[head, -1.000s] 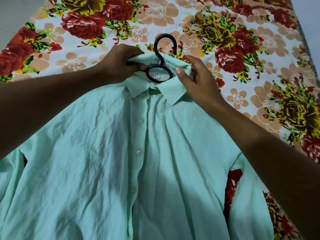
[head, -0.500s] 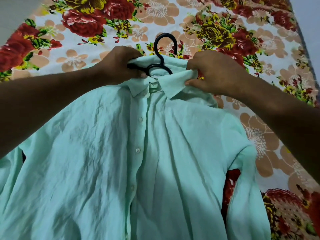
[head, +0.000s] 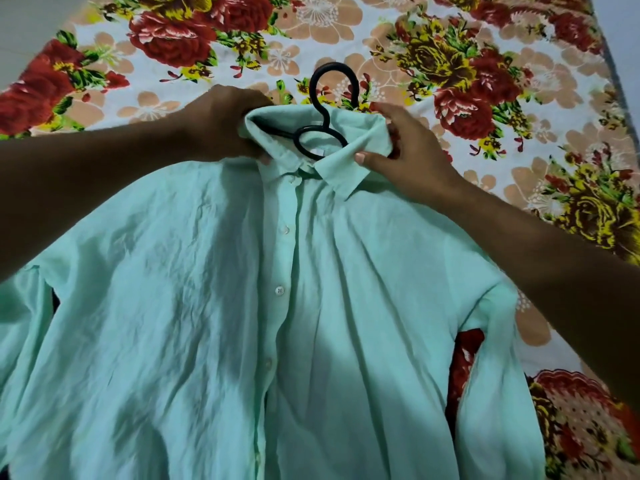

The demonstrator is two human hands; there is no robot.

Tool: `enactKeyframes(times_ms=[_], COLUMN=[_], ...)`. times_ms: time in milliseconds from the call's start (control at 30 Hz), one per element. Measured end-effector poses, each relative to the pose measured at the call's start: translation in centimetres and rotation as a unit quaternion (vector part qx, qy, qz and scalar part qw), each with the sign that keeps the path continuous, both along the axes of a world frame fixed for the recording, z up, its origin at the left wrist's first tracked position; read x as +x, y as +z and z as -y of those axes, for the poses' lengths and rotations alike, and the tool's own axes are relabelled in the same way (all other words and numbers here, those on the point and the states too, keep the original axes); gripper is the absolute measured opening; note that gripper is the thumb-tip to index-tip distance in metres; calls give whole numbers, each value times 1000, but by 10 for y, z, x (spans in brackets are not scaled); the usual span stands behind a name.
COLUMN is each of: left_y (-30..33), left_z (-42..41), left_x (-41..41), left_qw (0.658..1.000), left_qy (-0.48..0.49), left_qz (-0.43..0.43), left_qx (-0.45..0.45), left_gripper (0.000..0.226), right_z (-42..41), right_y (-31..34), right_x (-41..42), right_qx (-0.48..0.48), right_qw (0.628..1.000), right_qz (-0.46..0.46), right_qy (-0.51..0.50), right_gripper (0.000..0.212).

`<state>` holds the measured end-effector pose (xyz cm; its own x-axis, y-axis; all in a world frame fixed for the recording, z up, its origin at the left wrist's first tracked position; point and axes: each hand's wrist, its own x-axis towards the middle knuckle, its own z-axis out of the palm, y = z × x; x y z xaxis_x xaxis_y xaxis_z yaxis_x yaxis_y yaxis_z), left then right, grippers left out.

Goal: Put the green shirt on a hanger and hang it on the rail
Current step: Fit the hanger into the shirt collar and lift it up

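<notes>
We count one green shirt [head: 214, 306], with three buttons [head: 279, 290] showing down its front. We see one black hanger [head: 323, 109], its single hook poking out of the collar. Two hands are in view, left hand [head: 221, 124] and right hand [head: 408, 154]. One floral bedsheet [head: 485, 81] lies beneath.

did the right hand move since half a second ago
Yes. The right hand has opened and slid down the collar, nearer the hanger loop, judged against the bedsheet flowers.

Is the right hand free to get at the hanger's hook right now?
Probably yes. The hook sticks out bare above the collar, with nothing over it, next to the right hand, which would first have to release the collar it pinches.
</notes>
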<state>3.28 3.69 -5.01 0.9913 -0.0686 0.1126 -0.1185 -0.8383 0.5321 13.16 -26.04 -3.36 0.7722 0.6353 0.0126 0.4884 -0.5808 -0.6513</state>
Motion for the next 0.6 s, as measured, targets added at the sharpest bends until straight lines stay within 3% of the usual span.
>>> enactKeyframes(times_ms=[67,167,300,433,600], left_y=[3,20,53,99,192], left_z=[-1,1,0,2,12], left_x=[-1,-8,-16,-19,-33], left_qw=[999,998,999,995,992], left_qy=[12,20,0,9,15], left_qz=[35,43,35,2,-12], left_qx=[-10,-29,-37,-100,-126], left_gripper=[30,22,33,24,19], right_z=[-3,2,16,26,36], right_y=[-3,2,28,79,174], right_x=[-1,0,-1,-9,-17], right_qx=[4,43,81,80,65], right_qw=[1000,998,997,995,998], right_qz=[-17,-41,-2,-55,-4], right_qy=[-3,-15,-18,17,16], right_gripper=[35,15,20,33,30])
